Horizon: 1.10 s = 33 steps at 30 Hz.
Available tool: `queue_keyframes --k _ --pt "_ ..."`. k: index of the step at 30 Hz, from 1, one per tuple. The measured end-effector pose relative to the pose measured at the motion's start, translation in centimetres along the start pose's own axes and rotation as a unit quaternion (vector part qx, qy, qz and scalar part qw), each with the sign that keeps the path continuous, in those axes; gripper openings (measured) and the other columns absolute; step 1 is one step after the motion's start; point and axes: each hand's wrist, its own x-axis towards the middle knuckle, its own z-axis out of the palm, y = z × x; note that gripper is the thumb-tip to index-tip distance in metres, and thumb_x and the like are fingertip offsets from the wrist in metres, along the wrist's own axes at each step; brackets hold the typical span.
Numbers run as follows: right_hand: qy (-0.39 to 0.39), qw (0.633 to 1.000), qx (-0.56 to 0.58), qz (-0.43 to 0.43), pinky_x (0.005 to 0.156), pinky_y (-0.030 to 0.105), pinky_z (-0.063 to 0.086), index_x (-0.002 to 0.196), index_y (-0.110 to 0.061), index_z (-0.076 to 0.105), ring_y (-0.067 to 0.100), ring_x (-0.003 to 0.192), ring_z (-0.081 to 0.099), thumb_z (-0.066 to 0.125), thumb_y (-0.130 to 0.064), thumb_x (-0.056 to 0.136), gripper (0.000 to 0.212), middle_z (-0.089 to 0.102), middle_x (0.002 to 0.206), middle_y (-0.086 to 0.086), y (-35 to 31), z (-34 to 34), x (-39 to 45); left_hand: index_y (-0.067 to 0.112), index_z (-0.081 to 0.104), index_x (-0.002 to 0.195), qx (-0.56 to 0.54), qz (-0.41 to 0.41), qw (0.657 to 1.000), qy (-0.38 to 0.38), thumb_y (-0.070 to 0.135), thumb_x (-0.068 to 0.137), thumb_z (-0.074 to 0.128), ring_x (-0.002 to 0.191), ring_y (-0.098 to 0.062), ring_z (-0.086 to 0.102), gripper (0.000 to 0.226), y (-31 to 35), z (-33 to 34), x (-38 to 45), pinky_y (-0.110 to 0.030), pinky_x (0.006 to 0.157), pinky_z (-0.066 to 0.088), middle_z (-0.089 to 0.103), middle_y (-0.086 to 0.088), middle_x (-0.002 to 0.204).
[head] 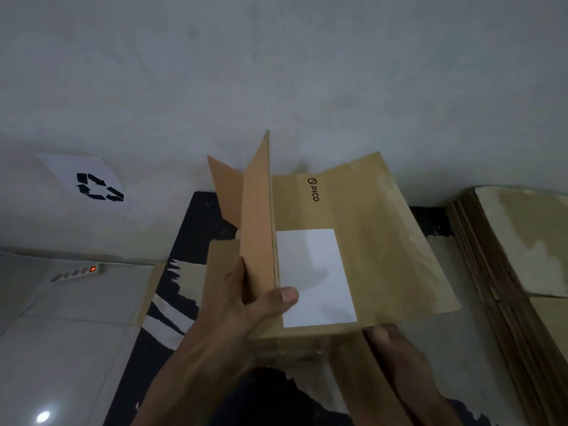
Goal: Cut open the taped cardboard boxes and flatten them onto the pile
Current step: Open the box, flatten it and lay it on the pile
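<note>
A brown cardboard box (362, 229) with a PICO mark and a white label (313, 272) is held up in front of me, folded nearly flat, with one panel (256, 216) standing on edge toward me. My left hand (246, 296) grips that panel's lower end, thumb on the label side and fingers on the far side. My right hand (396, 355) holds the box's lower right corner from underneath; a near flap hides most of its fingers. Clear tape glints along the box's bottom edge.
A pile of flattened boxes (507, 265) lies at the right against the grey wall. A sheet with a recycling symbol (92, 186) hangs on the wall at left. A power strip (76, 272) with a red light sits on the white tiled floor. Black-and-white sheeting (172, 302) lies below the box.
</note>
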Motion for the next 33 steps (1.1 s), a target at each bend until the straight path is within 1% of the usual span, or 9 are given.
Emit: queue_keyframes --k 3,5,7,13,17,21,28,30,33 --pt "0.174 0.978 -0.104 0.044 0.091 0.045 0.052 0.103 -0.013 0.065 0.024 0.091 0.067 0.062 -0.06 0.077 0.054 0.071 0.091 -0.002 -0.5 0.4 1.3 0.025 0.058 0.123 -0.118 0.027 0.992 -0.019 0.046 0.055 0.072 0.089 -0.019 0.073 0.072 -0.5 0.0 0.5 -0.027 0.063 0.058 0.075 0.004 0.1" --pt "0.205 0.965 -0.163 0.002 0.071 0.026 0.049 0.074 -0.021 0.053 0.006 0.064 0.061 0.063 -0.05 0.083 0.032 0.059 0.058 -0.016 -1.2 1.0 3.0 0.011 0.065 0.092 -0.211 0.063 0.972 0.076 0.031 0.072 0.067 0.068 -0.026 0.07 0.029 -1.0 -0.6 1.3 -0.026 0.05 0.055 0.071 -0.006 0.073" --pt "0.2 0.966 -0.162 -0.011 0.051 0.013 0.043 0.067 -0.021 0.051 0.002 0.05 0.055 0.06 -0.032 0.095 0.032 0.054 0.048 -0.017 -2.1 1.0 5.0 0.005 0.062 0.091 -0.17 0.078 0.954 0.234 0.024 0.093 0.052 0.074 -0.034 0.068 0.021 -1.6 -2.2 2.7 -0.033 0.05 0.055 0.07 -0.015 0.078" --pt "0.196 0.967 -0.158 0.043 0.059 0.012 0.046 0.124 -0.017 0.061 0.002 0.091 0.064 0.063 -0.032 0.096 0.032 0.069 0.112 -0.005 -2.8 -0.6 11.7 -0.003 0.052 0.114 0.006 0.074 0.957 0.281 0.008 0.101 0.039 0.095 -0.04 0.068 0.021 -3.8 -7.9 9.4 -0.043 0.068 0.062 0.06 -0.026 0.111" --pt "0.229 0.96 -0.12 0.107 0.072 0.027 0.05 0.107 -0.01 0.066 0.016 0.089 0.065 0.069 -0.027 0.092 0.023 0.07 0.102 0.007 -0.7 -1.3 13.8 -0.002 0.054 0.115 -0.004 -0.024 0.968 0.249 0.002 0.099 0.042 0.096 -0.037 0.066 0.02 -4.8 -9.8 13.5 -0.037 0.062 0.062 0.061 -0.02 0.11" --pt "0.244 0.951 -0.075 0.178 0.079 0.029 0.046 0.076 -0.012 0.057 0.013 0.07 0.057 0.062 -0.011 0.096 0.02 0.058 0.081 0.004 1.3 -2.0 13.2 -0.003 0.063 0.084 0.077 -0.11 0.966 0.221 -0.007 0.094 0.049 0.08 -0.03 0.067 0.018 -7.1 -10.4 15.6 -0.031 0.057 0.059 0.065 -0.016 0.09" --pt "0.259 0.938 0.113 0.198 0.075 0.036 0.056 0.106 -0.004 0.07 0.023 0.082 0.068 0.06 -0.033 0.096 0.032 0.07 0.097 0.016 2.4 -5.1 10.2 -0.006 0.063 0.084 0.194 -0.117 0.924 0.309 -0.003 0.089 0.048 0.071 -0.028 0.055 0.016 -12.4 -10.0 16.2 -0.024 0.047 0.036 0.061 -0.017 0.079" --pt "0.286 0.943 -0.062 0.157 0.076 0.032 0.054 0.124 -0.01 0.06 0.018 0.088 0.067 0.065 -0.032 0.094 0.038 0.064 0.11 0.009 3.1 -5.2 9.4 -0.008 0.06 0.113 0.239 -0.112 0.906 0.331 -0.001 0.091 0.052 0.085 -0.029 0.056 0.024 -13.1 -9.9 16.1 -0.028 0.058 0.047 0.063 -0.023 0.105" --pt "0.337 0.782 -0.523 0.036 0.107 0.047 0.042 0.152 -0.02 0.027 0.03 0.133 0.043 0.069 -0.033 0.088 0.078 0.04 0.148 0.011 6.1 -3.8 8.7 0.003 0.04 0.141 0.367 -0.084 0.861 0.343 -0.002 0.089 0.057 0.122 -0.038 0.047 0.055 -14.0 -9.6 16.3 -0.05 0.095 0.047 0.045 -0.022 0.138"
